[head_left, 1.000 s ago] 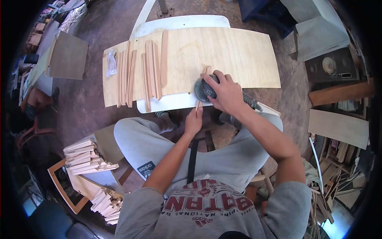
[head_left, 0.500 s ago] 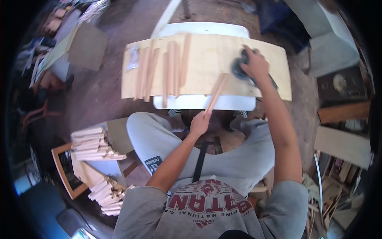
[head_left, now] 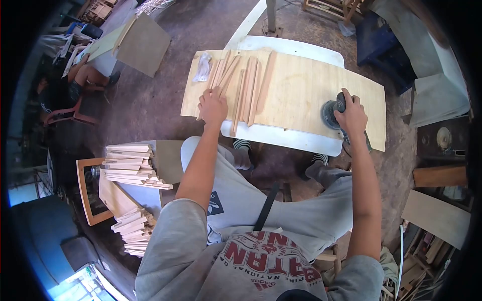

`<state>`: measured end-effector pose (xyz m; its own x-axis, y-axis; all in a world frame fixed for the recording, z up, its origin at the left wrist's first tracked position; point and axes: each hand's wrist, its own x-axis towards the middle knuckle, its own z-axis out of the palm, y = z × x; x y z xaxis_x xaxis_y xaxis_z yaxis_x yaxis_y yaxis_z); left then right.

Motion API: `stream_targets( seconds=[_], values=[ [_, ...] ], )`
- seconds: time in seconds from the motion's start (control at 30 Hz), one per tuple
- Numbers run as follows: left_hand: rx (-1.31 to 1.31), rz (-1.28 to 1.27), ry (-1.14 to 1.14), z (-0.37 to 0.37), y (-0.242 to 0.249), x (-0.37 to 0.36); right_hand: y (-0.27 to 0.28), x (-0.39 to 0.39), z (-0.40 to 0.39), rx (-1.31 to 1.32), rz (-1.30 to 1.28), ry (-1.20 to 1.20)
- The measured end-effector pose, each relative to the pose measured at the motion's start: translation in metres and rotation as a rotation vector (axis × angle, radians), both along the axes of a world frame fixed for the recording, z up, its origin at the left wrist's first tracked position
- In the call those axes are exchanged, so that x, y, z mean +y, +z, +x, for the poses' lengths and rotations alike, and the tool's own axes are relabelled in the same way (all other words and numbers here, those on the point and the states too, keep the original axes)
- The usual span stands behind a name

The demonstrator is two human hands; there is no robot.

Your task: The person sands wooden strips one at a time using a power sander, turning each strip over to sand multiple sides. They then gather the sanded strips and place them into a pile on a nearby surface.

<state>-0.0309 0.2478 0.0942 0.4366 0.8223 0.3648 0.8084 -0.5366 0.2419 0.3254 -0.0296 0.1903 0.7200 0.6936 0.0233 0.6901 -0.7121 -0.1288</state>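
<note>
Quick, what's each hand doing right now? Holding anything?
Left hand: on the left group of wooden strips; can't tell whether it grips any.
Right hand: closed on the sander.

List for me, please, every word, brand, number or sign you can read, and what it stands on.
"adidas", small, on the grey T-shirt.
"NATIONAL", on the same T-shirt.
Large red letters there: seemingly "ATAN", distorted by folds.
Its other print: too small or folded.
Dark trouser patch: logo, lettering unreadable.
Sander: any marking is too small.
</note>
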Motion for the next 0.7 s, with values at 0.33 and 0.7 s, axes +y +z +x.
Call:
stream_targets(
  seconds=[0.33, 0.7],
  values=[
    [0.239, -0.732, 0.098, -0.011, 0.001, -0.056, -0.006, -0.010, 0.001, -0.033, 0.016, -0.022],
    [-0.428, -0.954, 0.108, -0.016, 0.010, -0.077, -0.008, -0.015, -0.003, -0.052, 0.039, -0.014]
  ],
)
